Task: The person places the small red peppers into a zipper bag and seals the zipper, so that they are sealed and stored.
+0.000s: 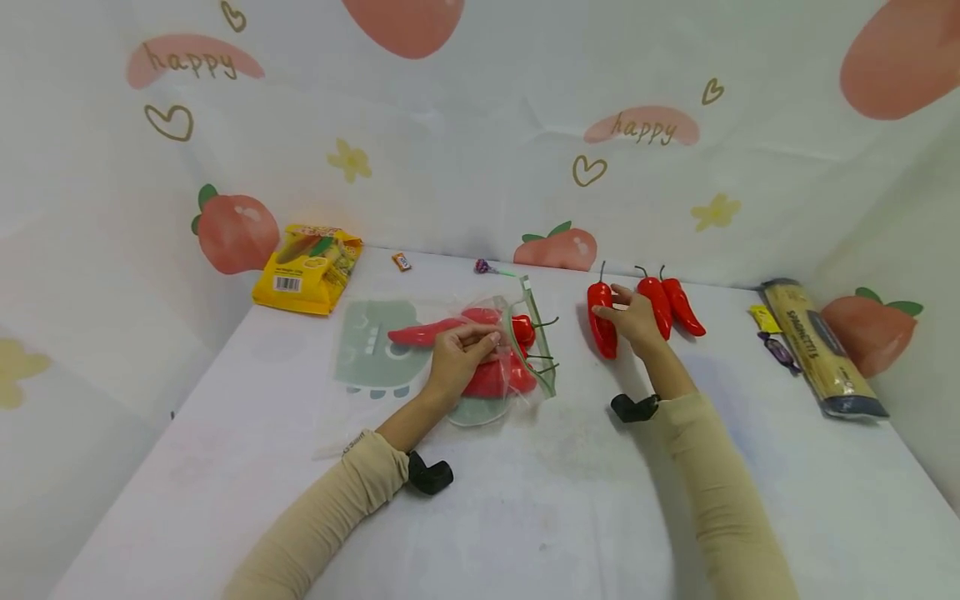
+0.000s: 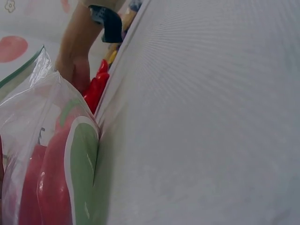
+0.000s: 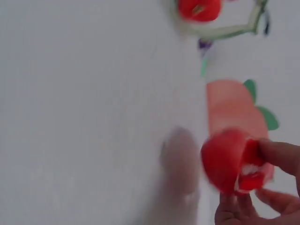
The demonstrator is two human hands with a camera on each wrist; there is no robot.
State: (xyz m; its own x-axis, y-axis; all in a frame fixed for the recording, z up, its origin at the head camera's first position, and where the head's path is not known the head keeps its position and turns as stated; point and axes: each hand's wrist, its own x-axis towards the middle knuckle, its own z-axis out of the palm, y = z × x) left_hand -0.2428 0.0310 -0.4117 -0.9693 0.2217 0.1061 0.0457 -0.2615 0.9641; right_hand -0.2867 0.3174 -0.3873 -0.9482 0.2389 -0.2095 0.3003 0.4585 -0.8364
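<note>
My left hand (image 1: 463,357) pinches the upper layer of a clear zip bag (image 1: 528,292) near its mouth. Inside the bag lie several red chili peppers (image 1: 420,335), their stems poking toward the open, green-edged end on the right. In my right hand (image 1: 636,318) is another red chili pepper (image 1: 602,321), gripped between thumb and fingers with its stem pointing away from me. The right wrist view shows that pepper (image 3: 227,159) raised over its shadow on the table. Two more chili peppers (image 1: 681,308) lie just right of my right hand.
A yellow snack bag (image 1: 309,268) stands at the back left. Along the back edge are a small orange candy (image 1: 401,262) and a lollipop (image 1: 483,266). To the right lie a spaghetti pack (image 1: 823,350), a yellow candy (image 1: 764,318) and a purple candy (image 1: 779,352).
</note>
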